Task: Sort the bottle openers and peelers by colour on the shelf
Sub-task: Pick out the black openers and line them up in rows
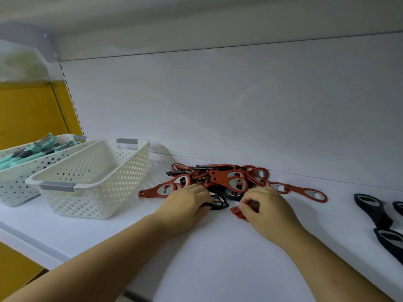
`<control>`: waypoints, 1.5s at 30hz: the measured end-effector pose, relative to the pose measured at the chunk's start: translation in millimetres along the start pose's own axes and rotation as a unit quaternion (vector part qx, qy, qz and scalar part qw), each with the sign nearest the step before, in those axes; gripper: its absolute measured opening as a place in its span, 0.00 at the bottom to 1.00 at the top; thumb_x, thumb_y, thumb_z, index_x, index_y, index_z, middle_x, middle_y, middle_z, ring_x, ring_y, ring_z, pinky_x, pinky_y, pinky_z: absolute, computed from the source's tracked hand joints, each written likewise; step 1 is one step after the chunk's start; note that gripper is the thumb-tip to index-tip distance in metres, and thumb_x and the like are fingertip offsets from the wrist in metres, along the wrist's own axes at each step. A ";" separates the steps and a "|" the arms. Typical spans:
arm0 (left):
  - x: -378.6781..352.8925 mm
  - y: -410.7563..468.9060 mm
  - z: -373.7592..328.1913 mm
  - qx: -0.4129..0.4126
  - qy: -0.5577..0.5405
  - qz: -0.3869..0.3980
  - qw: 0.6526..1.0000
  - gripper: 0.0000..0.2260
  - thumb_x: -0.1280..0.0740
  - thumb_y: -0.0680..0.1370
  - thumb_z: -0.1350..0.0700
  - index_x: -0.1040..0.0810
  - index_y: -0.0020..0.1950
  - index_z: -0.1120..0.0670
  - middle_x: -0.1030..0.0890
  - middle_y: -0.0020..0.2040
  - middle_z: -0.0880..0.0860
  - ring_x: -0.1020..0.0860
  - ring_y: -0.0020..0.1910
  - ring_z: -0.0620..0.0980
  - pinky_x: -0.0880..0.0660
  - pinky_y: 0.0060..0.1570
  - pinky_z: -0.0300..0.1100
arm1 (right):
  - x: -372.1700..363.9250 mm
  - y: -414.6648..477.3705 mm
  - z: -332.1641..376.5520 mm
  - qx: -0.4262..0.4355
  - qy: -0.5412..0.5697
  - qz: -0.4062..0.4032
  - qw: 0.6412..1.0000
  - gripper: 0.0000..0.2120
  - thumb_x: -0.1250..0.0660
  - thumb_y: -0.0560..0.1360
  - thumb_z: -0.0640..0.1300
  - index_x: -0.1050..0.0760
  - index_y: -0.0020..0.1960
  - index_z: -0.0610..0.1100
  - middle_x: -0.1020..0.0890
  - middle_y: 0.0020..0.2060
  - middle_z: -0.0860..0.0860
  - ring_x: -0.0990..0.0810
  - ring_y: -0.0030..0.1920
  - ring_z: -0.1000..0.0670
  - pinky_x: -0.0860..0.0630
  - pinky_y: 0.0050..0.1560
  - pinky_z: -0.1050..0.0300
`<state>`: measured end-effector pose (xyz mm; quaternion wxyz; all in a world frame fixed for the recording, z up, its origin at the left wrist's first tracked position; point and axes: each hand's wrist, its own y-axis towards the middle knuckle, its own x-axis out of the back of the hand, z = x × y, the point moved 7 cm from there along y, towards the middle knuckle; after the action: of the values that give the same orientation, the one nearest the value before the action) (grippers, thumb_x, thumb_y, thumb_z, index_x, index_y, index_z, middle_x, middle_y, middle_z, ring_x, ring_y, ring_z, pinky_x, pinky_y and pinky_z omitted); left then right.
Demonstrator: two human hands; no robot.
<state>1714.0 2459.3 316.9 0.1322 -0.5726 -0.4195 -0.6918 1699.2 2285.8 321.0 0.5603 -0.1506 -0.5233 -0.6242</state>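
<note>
The mixed pile of red and black bottle openers (229, 179) lay on the white shelf (218, 253), against its back wall. Both hands rested at the near edge of the pile.

Left hand (185, 205): palm down, fingers curled over the end of a black bottle opener (219, 203) whose loop projected from beneath the fingertips.

Right hand (267, 211): fingers curled, thumb and fingers pinching a red bottle opener (236, 212) that touched the shelf just in front of the pile.

Three sorted black openers (374, 211) lay apart from the pile at the right edge of the shelf.

To the left of the pile stood a cream perforated basket (109, 188) with grey handles. Beside it, further left, a second perforated basket (13, 184) held teal peelers (32, 153).
</note>
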 end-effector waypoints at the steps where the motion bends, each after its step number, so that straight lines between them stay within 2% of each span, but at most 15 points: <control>1: 0.8 0.1 0.6 0.015 -0.012 -0.001 1.000 0.15 0.46 0.76 0.49 0.22 0.48 0.54 0.20 0.48 0.49 0.22 0.46 0.50 0.30 0.37 0.39 | 1.2 0.2 0.0 -0.005 0.002 -0.007 1.000 0.05 0.33 0.75 0.47 0.19 0.42 0.49 0.20 0.42 0.58 0.28 0.49 0.57 0.35 0.46 0.71; 5: 13.3 8.6 16.1 0.183 -0.176 -0.031 0.967 0.03 0.36 0.77 0.57 0.27 0.43 0.53 0.18 0.47 0.53 0.20 0.43 0.53 0.25 0.40 0.44 | 4.1 0.4 0.3 -0.016 0.001 -0.037 0.999 0.05 0.31 0.74 0.45 0.19 0.41 0.47 0.20 0.42 0.57 0.27 0.48 0.56 0.35 0.46 0.70; 8: 23.8 25.1 23.4 0.272 -0.480 -0.069 0.831 0.06 0.36 0.75 0.65 0.31 0.40 0.58 0.17 0.40 0.63 0.18 0.36 0.60 0.23 0.37 0.53 | 4.5 0.9 0.0 -0.022 0.003 -0.049 0.999 0.04 0.31 0.74 0.43 0.18 0.41 0.46 0.21 0.40 0.57 0.28 0.46 0.56 0.35 0.42 0.73; 9: 25.6 31.6 25.4 0.277 -0.547 -0.079 0.786 0.06 0.38 0.76 0.68 0.32 0.42 0.59 0.18 0.40 0.64 0.20 0.32 0.59 0.26 0.32 0.50 | 4.3 0.7 -0.1 -0.025 0.004 -0.051 0.998 0.04 0.31 0.74 0.43 0.18 0.41 0.46 0.22 0.39 0.58 0.28 0.46 0.57 0.35 0.42 0.74; 12: 18.2 44.7 26.0 0.293 -0.698 -0.085 0.648 0.09 0.46 0.75 0.70 0.33 0.48 0.57 0.19 0.37 0.59 0.31 0.25 0.51 0.38 0.23 0.38 | 4.1 1.0 -1.9 -0.029 0.003 -0.054 0.998 0.03 0.30 0.73 0.44 0.18 0.41 0.47 0.21 0.39 0.59 0.28 0.45 0.58 0.35 0.42 0.74; 16: -15.1 44.0 30.8 0.321 -0.835 -0.065 0.442 0.20 0.47 0.75 0.66 0.28 0.64 0.52 0.25 0.36 0.56 0.33 0.26 0.47 0.37 0.19 0.35 | -0.2 1.4 -4.1 -0.032 -0.021 -0.030 0.999 0.01 0.28 0.71 0.45 0.19 0.41 0.49 0.22 0.38 0.61 0.27 0.45 0.58 0.35 0.44 0.73; 19: -21.8 42.3 33.5 0.313 -0.874 -0.031 0.371 0.14 0.43 0.78 0.55 0.27 0.62 0.52 0.23 0.40 0.57 0.27 0.28 0.49 0.32 0.21 0.34 | 4.9 1.7 3.3 -0.004 -0.034 -0.065 0.997 0.03 0.26 0.69 0.42 0.18 0.38 0.49 0.20 0.36 0.61 0.25 0.41 0.57 0.35 0.45 0.71; 22: -21.5 40.6 40.5 0.318 -0.892 -0.035 0.320 0.18 0.48 0.82 0.45 0.25 0.61 0.53 0.18 0.45 0.59 0.20 0.31 0.53 0.24 0.23 0.38 | 6.7 -2.0 30.3 0.060 -0.024 -0.075 0.995 0.09 0.35 0.72 0.47 0.18 0.37 0.48 0.19 0.33 0.58 0.23 0.36 0.57 0.29 0.37 0.70; 24: -21.4 40.9 45.4 0.316 -0.898 -0.053 0.301 0.20 0.48 0.82 0.44 0.24 0.62 0.54 0.17 0.48 0.62 0.17 0.35 0.56 0.20 0.28 0.43 | -4.6 -4.2 53.1 0.097 -0.039 -0.025 0.994 0.13 0.40 0.73 0.50 0.17 0.38 0.49 0.23 0.28 0.58 0.26 0.29 0.59 0.27 0.28 0.66; 26: -23.4 42.2 46.2 0.317 -0.897 -0.061 0.302 0.20 0.48 0.82 0.45 0.23 0.61 0.55 0.17 0.49 0.63 0.17 0.39 0.58 0.18 0.36 0.48 | -21.3 -3.5 70.5 0.090 -0.082 0.054 0.991 0.14 0.41 0.75 0.53 0.18 0.45 0.51 0.24 0.29 0.59 0.28 0.28 0.60 0.27 0.31 0.68; 31: -26.7 40.7 54.8 0.344 -0.871 -0.109 0.334 0.20 0.48 0.83 0.46 0.23 0.60 0.57 0.19 0.46 0.61 0.18 0.41 0.57 0.18 0.39 0.49 | -35.6 9.9 83.1 -0.014 -0.089 0.092 0.992 0.14 0.43 0.76 0.64 0.37 0.46 0.53 0.32 0.31 0.59 0.36 0.29 0.59 0.41 0.28 0.65; 34: -27.5 36.6 65.2 0.356 -0.864 -0.141 0.327 0.21 0.48 0.83 0.46 0.22 0.55 0.58 0.20 0.37 0.58 0.19 0.36 0.55 0.18 0.37 0.47 | -42.3 15.7 81.9 -0.048 -0.106 0.111 0.987 0.11 0.41 0.76 0.60 0.35 0.45 0.53 0.26 0.38 0.59 0.35 0.32 0.57 0.43 0.27 0.65; 37: -27.9 33.4 69.6 0.364 -0.859 -0.146 0.329 0.21 0.48 0.83 0.45 0.23 0.55 0.58 0.20 0.35 0.58 0.18 0.35 0.55 0.18 0.38 0.48 | -42.8 14.4 77.6 -0.073 -0.098 0.134 0.983 0.08 0.40 0.75 0.52 0.37 0.40 0.53 0.29 0.32 0.55 0.34 0.29 0.56 0.40 0.27 0.65; 41: -26.4 31.7 68.8 0.370 -0.848 -0.155 0.346 0.21 0.48 0.83 0.45 0.23 0.55 0.59 0.21 0.37 0.58 0.18 0.41 0.56 0.20 0.46 0.51 | -30.2 11.7 75.8 -0.074 -0.064 0.078 0.992 0.03 0.41 0.75 0.46 0.34 0.43 0.49 0.30 0.28 0.53 0.34 0.27 0.54 0.39 0.26 0.63; 45: -23.3 33.1 62.5 0.369 -0.848 -0.164 0.344 0.21 0.48 0.83 0.45 0.25 0.55 0.59 0.20 0.39 0.59 0.18 0.45 0.58 0.22 0.50 0.53 | -9.2 11.4 56.3 -0.115 0.119 -0.049 0.985 0.12 0.36 0.75 0.39 0.31 0.37 0.53 0.24 0.25 0.49 0.29 0.24 0.52 0.32 0.23 0.62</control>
<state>1785.8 2477.9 309.6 -0.2119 -0.6660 -0.6055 0.3807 1689.6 2339.1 342.4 0.5664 -0.1133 -0.3843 -0.7202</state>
